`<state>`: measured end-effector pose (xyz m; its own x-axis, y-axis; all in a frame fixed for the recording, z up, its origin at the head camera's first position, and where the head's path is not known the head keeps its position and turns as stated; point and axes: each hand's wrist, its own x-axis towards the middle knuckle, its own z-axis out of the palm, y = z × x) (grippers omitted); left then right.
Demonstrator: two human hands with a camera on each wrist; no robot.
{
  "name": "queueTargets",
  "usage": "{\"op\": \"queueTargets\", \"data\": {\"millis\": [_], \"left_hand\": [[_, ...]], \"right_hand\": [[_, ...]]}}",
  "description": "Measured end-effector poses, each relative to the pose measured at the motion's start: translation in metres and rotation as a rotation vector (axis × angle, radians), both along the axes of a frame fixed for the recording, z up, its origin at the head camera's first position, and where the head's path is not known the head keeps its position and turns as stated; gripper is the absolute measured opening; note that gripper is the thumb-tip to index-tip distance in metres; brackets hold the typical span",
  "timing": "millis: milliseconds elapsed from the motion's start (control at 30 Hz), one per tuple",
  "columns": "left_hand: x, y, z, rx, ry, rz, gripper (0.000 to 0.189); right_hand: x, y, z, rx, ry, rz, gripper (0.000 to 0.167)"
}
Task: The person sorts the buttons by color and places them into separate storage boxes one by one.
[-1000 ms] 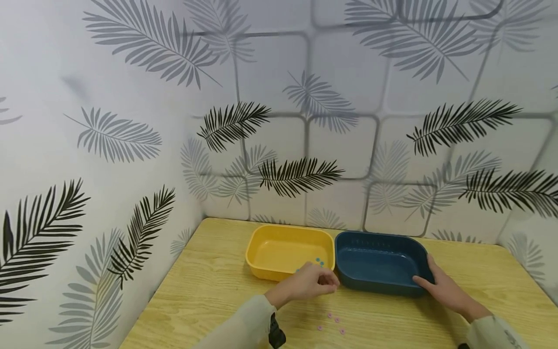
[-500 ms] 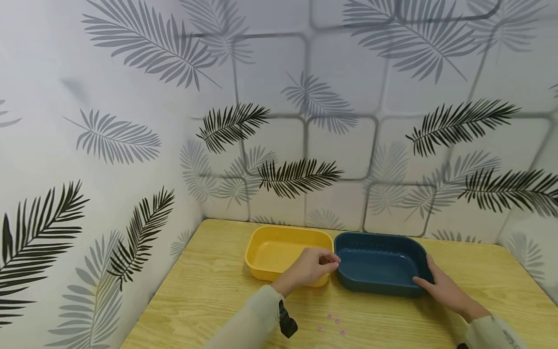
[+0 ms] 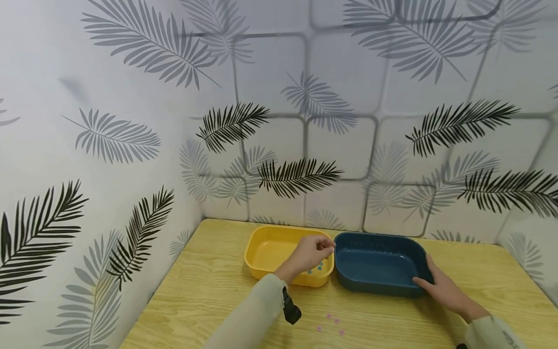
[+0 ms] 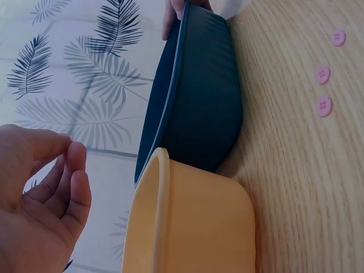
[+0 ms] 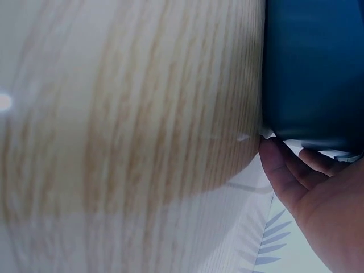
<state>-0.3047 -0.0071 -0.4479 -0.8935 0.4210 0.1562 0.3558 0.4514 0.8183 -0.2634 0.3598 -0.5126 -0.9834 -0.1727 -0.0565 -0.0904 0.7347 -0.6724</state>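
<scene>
My left hand is above the right side of the yellow plastic bin, near the edge it shares with the dark blue bin. Between thumb and index finger it pinches a pink button, of which only a sliver shows. Inside the yellow bin lie several blue buttons, partly covered by the hand. Holding the blue bin's right end is my right hand, thumb over the rim and fingers along the outer side. Several pink buttons lie on the table in front of the bins.
Both bins stand side by side on a wooden table, close to a wall with a leaf pattern. Another patterned wall borders the table's left side. A dark band is on the left wrist.
My left hand has risen from the front of the yellow bin to above its right side, with the pink button between the fingertips. The right hand stays on the blue bin.
</scene>
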Motion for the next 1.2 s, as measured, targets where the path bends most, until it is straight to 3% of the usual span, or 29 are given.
{"op": "queueTargets", "data": {"millis": [533,733,1200], "left_hand": [[-0.013,0.019,-0.010,0.011,-0.067,0.012,0.014],[-0.019,0.024,-0.017,-0.016,-0.066,0.011,0.012],[-0.024,0.036,-0.019,-0.076,-0.043,-0.033,0.014]], "right_hand": [[0.001,-0.001,0.005,-0.013,-0.017,0.008,0.096],[0.000,0.001,0.003,0.000,-0.007,0.013,0.096],[-0.003,0.002,-0.002,0.007,0.013,0.012,0.096]]}}
